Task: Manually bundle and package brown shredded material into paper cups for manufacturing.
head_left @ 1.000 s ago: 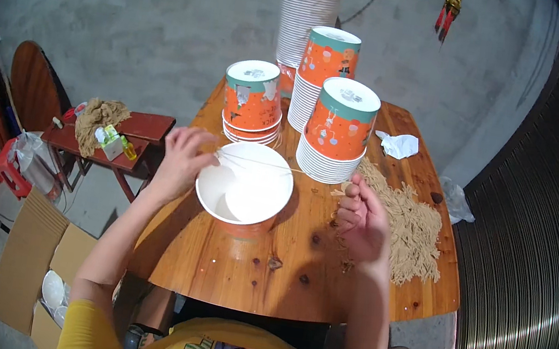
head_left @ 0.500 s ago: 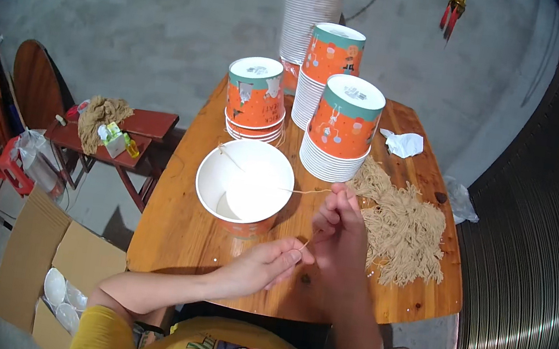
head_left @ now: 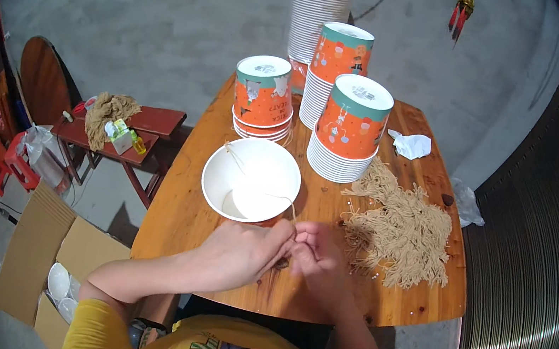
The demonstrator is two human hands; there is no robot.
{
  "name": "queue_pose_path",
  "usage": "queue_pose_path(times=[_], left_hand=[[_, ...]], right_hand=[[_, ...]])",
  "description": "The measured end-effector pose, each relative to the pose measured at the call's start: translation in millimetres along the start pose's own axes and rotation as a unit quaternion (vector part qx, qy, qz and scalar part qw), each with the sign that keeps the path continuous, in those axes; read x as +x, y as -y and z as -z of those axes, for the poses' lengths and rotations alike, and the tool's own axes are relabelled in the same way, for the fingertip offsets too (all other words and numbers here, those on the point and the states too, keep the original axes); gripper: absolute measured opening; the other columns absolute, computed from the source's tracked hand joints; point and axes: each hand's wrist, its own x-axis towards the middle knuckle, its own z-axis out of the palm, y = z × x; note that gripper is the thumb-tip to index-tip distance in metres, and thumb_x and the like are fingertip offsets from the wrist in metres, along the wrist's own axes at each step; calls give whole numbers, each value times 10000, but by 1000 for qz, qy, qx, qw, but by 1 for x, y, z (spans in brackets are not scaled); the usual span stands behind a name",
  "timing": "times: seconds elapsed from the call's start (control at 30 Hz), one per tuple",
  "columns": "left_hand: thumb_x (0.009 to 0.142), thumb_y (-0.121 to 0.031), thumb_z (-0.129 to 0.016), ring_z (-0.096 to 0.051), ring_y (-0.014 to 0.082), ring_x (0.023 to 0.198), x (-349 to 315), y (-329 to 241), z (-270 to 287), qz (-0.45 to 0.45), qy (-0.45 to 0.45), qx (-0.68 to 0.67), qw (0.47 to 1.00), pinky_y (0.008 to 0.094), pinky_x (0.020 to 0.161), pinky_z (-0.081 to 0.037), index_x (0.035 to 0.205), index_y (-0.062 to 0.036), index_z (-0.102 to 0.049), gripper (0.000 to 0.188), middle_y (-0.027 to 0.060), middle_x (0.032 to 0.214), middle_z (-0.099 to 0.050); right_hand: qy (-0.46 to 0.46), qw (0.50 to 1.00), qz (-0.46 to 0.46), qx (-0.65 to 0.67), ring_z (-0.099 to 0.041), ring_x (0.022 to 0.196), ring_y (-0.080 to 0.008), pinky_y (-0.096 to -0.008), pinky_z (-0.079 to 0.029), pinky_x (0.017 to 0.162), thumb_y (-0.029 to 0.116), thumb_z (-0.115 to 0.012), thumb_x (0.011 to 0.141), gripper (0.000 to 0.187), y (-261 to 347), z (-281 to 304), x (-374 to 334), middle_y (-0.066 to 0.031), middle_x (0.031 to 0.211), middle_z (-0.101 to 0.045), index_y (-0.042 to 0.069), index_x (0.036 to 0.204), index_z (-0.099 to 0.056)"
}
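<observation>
Both hands, left hand [head_left: 243, 251] and right hand [head_left: 315, 251], pinched string [head_left: 260, 187] beside white cup [head_left: 251, 179]; hard tug risked tipping cup

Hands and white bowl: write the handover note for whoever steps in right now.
Left hand and right hand: together at the near table edge, pinching a thin string between the fingertips.
String: one end fixed at the far rim of the white bowl, the rest crosses the bowl to the hands.
Bowl: upright, open, in front of the hands.
Pile of cut strings: on the table to the right.
Stacks of orange bowls: behind the white bowl.
Done: one string end attached.
Left: the free end is not yet fixed to the near rim.
</observation>
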Motion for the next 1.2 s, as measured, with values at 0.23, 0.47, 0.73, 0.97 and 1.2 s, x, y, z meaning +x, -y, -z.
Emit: queue_pose_path(times=[0.23,0.47,0.73,0.97,1.2], left_hand=[[939,-215,-562,-618,363,755,6,21,11,84,-34,-63,994,447,638,-491,958,-55,-488,177,171,801,-597],[869,-121,-605,-614,329,837,-2,44,5,137,57,-86,985,408,729,-490,974,-8,-524,174,161,869,-605],[829,-18,-544,-639,144,814,9,51,34,272,69,-233,931,313,702,-497,962,-14,-491,144,99,773,-604],[821,17,-544,-578,84,874,6,77,35,253,37,-372,892,243,795,-489,1028,-10,-531,209,21,939,-591],[807,48,-542,-581,70,934,10,76,45,294,64,-477,826,231,844,-485,1201,-28,-542,401,-5,977,-581]], right_hand=[[-100,977,101,-161,-441,598,-33,-200,-356,530,91,-620,914,54,-6,20,18,54,685,-493,56,939,-586],[-207,968,125,-73,-370,589,1,-170,-304,528,99,-612,924,45,-3,26,28,92,664,-441,63,911,-589],[-139,967,88,-195,-482,510,-56,-244,-374,482,110,-644,880,83,-4,11,26,4,581,-511,56,919,-594],[-97,921,87,-367,-572,561,-143,-297,-441,508,130,-664,870,123,7,-7,35,-64,703,-608,69,945,-587],[-90,928,197,-304,-632,742,-187,-301,-506,618,69,-654,856,118,-15,-9,49,-85,940,-635,44,933,-568]])
